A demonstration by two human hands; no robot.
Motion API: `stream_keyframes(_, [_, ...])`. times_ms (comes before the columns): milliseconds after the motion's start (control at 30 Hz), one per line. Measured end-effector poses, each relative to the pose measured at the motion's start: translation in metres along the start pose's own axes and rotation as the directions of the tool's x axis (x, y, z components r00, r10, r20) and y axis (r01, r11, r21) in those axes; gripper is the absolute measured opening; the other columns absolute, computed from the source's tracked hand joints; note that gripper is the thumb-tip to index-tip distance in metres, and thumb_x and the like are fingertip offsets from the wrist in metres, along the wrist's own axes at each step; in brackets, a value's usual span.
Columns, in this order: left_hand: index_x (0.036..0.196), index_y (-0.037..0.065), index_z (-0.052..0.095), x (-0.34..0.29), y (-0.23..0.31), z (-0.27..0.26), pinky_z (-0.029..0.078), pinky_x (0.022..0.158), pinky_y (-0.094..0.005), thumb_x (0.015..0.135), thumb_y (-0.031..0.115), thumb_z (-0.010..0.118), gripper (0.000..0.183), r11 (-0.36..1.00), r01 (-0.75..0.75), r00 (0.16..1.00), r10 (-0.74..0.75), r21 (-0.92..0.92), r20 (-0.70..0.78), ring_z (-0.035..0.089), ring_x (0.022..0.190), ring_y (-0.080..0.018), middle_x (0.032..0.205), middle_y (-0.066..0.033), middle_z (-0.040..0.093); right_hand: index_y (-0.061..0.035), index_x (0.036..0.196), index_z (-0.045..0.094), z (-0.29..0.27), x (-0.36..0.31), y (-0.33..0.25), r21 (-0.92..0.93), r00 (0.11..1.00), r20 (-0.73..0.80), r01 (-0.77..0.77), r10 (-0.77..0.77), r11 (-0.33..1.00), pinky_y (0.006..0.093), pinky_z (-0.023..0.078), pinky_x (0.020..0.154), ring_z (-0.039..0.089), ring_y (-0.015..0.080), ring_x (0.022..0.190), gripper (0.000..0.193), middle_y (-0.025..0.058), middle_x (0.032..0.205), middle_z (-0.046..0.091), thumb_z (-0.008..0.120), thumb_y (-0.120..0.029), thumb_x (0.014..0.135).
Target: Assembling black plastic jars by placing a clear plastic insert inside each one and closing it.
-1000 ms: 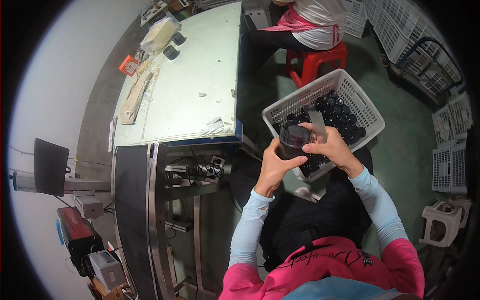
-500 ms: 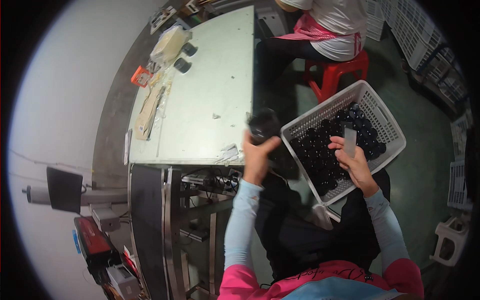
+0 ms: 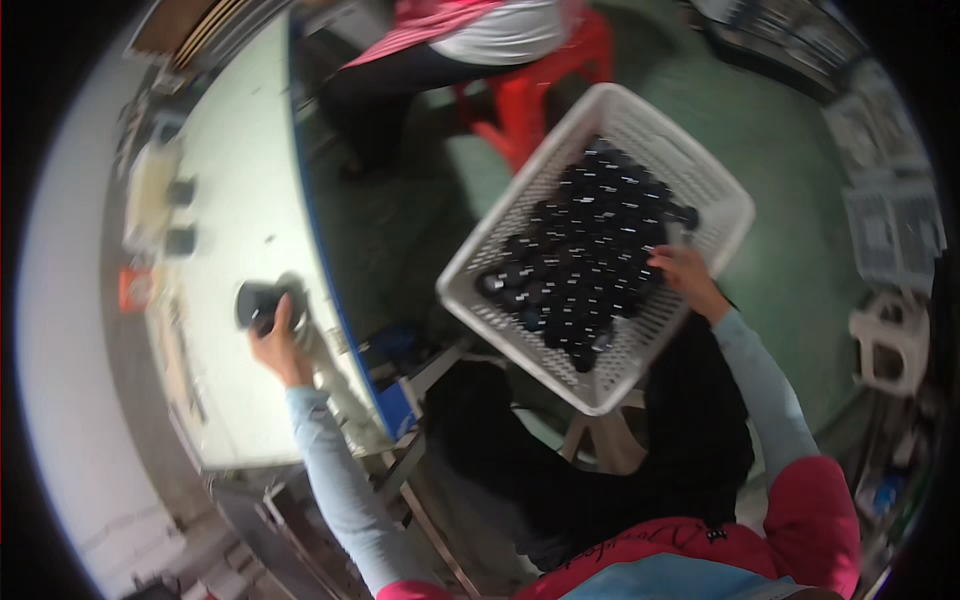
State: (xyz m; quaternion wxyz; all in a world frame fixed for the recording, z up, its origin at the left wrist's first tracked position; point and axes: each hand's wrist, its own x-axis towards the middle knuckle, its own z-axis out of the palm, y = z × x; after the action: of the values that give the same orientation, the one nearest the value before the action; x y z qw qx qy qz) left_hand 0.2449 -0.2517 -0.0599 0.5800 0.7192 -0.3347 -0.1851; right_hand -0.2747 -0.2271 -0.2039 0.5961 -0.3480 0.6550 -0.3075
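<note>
My left hand [image 3: 280, 348] is over the pale tabletop, with its fingers and thumb closed round a dark round jar-like container [image 3: 258, 303]; blur hides its details. To the right, my right hand [image 3: 683, 272] hovers at the right side of a white perforated plastic crate [image 3: 518, 350]. It grips a thin translucent strip [image 3: 677, 235] that points away from me. Many small shiny black round pieces [image 3: 590, 240] lie heaped in the crate, which rests by my knees.
The pale table [image 3: 230, 400] carries two dark jars [image 3: 180, 241], a yellowish plastic-wrapped bundle [image 3: 150, 195] and an orange box [image 3: 134, 289]. A seated person [image 3: 500, 35] on a red stool [image 3: 530, 105] is beyond the crate. A white stool [image 3: 888, 343] stands at right.
My left hand has carried the dark container leftward from the table's edge to over its top. The view has turned, shifting table and crate left. My right hand keeps the strip.
</note>
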Motion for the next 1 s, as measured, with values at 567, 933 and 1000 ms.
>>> stream_keyframes(567, [0.122,-0.016,0.03,0.041,-0.015,0.056,0.025,0.101,-0.0414,0.079,0.048,0.056,0.081,0.557,-0.44,0.894,0.344,0.704,0.287,0.032,0.12,-0.0405,0.124,-0.0327,0.036,-0.0009,0.1,0.059,0.02,-0.009,0.035,0.015,0.973,0.229,-0.014,0.01,1.0,0.0168,0.03,0.044,0.04,0.0014,0.051,0.024,-0.0001,0.077,0.059,0.054,-0.016,0.083])
stream_keyframes(933, [0.13,0.007,0.036,-0.069,0.013,0.092,0.023,0.104,-0.0395,0.076,0.025,0.066,0.064,0.62,-0.722,0.557,0.259,0.307,0.789,0.026,0.129,-0.033,0.134,-0.0171,0.035,-0.0037,0.094,0.062,-0.001,-0.008,0.05,0.059,0.986,0.164,-0.02,0.011,0.998,0.0188,0.032,0.047,0.041,0.0015,0.053,0.02,-0.0016,0.072,0.059,0.055,-0.019,0.083])
stream_keyframes(1000, [0.124,0.007,0.043,-0.066,0.005,0.063,0.025,0.103,-0.0422,0.072,0.017,0.069,0.058,0.453,-0.81,0.531,0.299,0.372,0.793,0.028,0.127,-0.0337,0.134,-0.0154,0.036,-0.0042,0.095,0.064,0.012,0.006,0.044,0.012,0.989,0.141,-0.057,0.055,0.998,0.0185,0.035,0.049,0.046,0.0026,0.056,0.021,-0.0012,0.073,0.061,0.054,-0.019,0.083])
